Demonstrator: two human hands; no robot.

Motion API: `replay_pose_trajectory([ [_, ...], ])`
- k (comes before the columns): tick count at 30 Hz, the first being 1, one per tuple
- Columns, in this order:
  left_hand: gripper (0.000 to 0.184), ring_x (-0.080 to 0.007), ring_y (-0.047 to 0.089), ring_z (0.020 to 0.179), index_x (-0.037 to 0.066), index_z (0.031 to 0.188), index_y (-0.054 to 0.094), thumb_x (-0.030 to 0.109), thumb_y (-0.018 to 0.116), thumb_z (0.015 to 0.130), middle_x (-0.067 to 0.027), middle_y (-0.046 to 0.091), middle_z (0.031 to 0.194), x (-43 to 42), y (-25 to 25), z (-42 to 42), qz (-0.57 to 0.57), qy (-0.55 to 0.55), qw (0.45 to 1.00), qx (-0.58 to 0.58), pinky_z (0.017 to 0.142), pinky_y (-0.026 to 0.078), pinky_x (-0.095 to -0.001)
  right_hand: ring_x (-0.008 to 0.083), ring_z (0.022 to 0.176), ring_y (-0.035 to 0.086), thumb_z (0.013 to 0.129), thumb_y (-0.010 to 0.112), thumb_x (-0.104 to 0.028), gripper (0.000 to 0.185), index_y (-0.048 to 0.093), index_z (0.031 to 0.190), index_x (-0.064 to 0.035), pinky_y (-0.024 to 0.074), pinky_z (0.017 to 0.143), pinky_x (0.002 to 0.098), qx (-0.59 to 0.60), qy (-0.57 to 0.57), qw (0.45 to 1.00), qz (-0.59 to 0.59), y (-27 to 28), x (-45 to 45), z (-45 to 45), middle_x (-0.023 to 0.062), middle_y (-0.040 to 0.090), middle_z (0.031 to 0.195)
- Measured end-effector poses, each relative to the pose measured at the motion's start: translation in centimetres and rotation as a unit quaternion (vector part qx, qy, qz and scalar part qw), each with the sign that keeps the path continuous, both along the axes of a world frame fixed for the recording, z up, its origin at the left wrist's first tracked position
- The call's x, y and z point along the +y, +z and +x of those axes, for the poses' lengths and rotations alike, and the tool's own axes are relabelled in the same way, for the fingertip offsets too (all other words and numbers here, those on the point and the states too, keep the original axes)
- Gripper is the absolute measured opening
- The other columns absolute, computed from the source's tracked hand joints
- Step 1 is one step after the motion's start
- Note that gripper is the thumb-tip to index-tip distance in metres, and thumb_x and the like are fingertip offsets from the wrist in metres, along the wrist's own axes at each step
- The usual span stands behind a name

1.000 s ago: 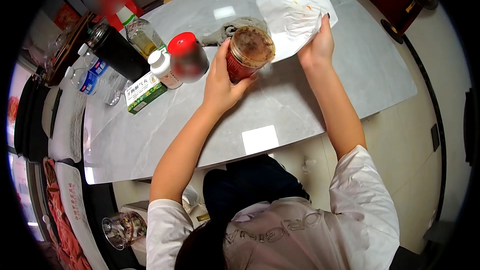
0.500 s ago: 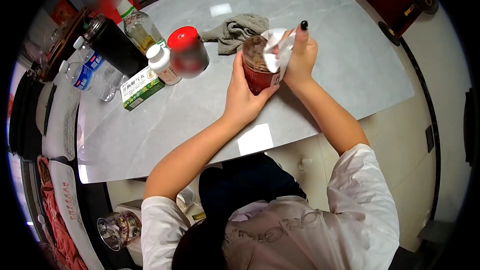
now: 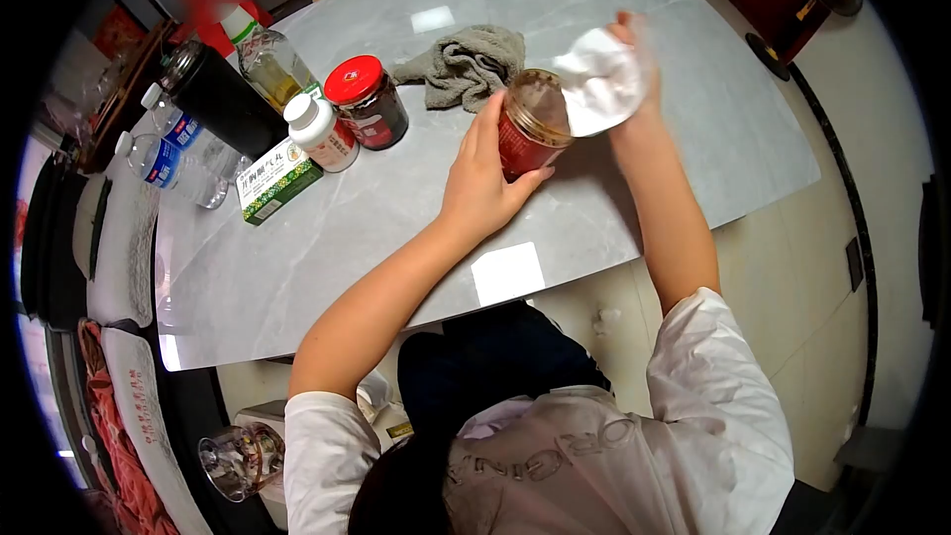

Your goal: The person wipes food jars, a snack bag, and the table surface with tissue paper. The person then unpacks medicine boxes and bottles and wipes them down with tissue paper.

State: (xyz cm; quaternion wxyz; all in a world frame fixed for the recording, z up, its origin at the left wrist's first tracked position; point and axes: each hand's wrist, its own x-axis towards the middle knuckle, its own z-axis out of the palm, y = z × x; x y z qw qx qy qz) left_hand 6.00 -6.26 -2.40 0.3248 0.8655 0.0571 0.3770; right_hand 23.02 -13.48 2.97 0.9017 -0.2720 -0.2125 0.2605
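My left hand [image 3: 485, 178] is wrapped round a jar with a red label [image 3: 525, 144], tilted slightly over the grey table. The jar's round top is brownish and smeared. At its right edge, a crumpled white tissue [image 3: 601, 84] is held in my right hand [image 3: 639, 69], which is blurred, with its fingers partly behind the tissue. Just behind the jar lies a grey-green cloth [image 3: 475, 64]. To the left stands another jar with a red lid [image 3: 367, 102], upright beside a white bottle [image 3: 322, 134].
A green and white box [image 3: 277, 180], a black flask [image 3: 223, 99], an oil bottle [image 3: 269, 64] and two clear water bottles [image 3: 178, 170] are on the left of the grey marble table [image 3: 713, 139]. A clear bin [image 3: 243, 461] is at lower left.
The tissue was first held open away from the jar, then pressed to its rim, and is now slightly right of there. My left hand has moved right with the jar.
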Motion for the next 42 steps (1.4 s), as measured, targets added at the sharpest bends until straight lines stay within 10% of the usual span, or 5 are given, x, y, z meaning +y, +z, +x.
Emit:
replay_pose_trajectory([
  [5,0.087,-0.0345,0.042,0.111,0.002,0.129,0.018,0.017,0.073,0.063,-0.0213,0.038,0.122,0.6,0.3,-0.4,-0.027,-0.005,0.999,0.028,0.092,0.035,-0.0374,0.0188,0.081,0.056,0.077,0.050,-0.015,0.036,0.051,0.110,-0.0023,0.0457,0.073,0.0292,-0.623,-0.015,0.751,-0.219,-0.7,1.2,-2.2,0.0076,0.055,0.106],
  [15,0.085,-0.0389,0.041,0.109,-0.001,0.128,0.018,0.017,0.071,0.064,-0.0249,0.037,0.121,0.6,0.2,-0.5,0.110,0.006,0.994,-0.005,0.090,0.036,-0.0393,0.0314,0.058,0.054,0.081,0.048,-0.037,0.039,0.061,0.075,0.0001,0.0416,0.055,0.0372,-0.567,-0.054,0.718,-0.400,0.9,0.6,-3.0,0.0190,0.057,0.064],
  [20,0.083,-0.0389,0.040,0.110,-0.001,0.128,0.020,0.016,0.070,0.065,-0.0249,0.037,0.122,0.2,0.4,-0.5,0.131,0.010,0.991,-0.005,0.090,0.035,-0.0402,0.0115,0.053,0.049,0.085,0.045,-0.032,0.040,0.058,0.068,0.0020,0.0406,0.051,0.0280,-0.527,-0.069,0.739,-0.414,0.8,1.2,-2.1,0.0059,0.054,0.057],
  [33,0.090,-0.0277,0.034,0.117,0.003,0.131,0.012,0.014,0.072,0.064,-0.0183,0.030,0.128,2.8,-0.6,-0.2,-0.020,-0.101,0.995,0.017,0.097,0.028,-0.0358,0.0233,0.084,0.059,0.089,0.038,-0.036,0.046,0.054,0.100,0.0064,0.0497,0.074,0.0325,0.016,0.217,0.950,-0.225,-3.3,2.8,1.6,0.0169,0.059,0.095],
  [42,0.107,-0.0330,0.033,0.119,0.005,0.134,-0.006,0.019,0.073,0.064,-0.0219,0.027,0.131,3.3,-0.8,0.5,-0.062,-0.120,0.991,0.000,0.096,0.030,-0.0387,0.0131,0.089,0.055,0.085,0.048,-0.026,0.035,0.055,0.102,0.0044,0.0437,0.078,0.0275,-0.493,0.081,0.809,-0.310,-0.7,1.3,-1.5,0.0084,0.061,0.095],
])
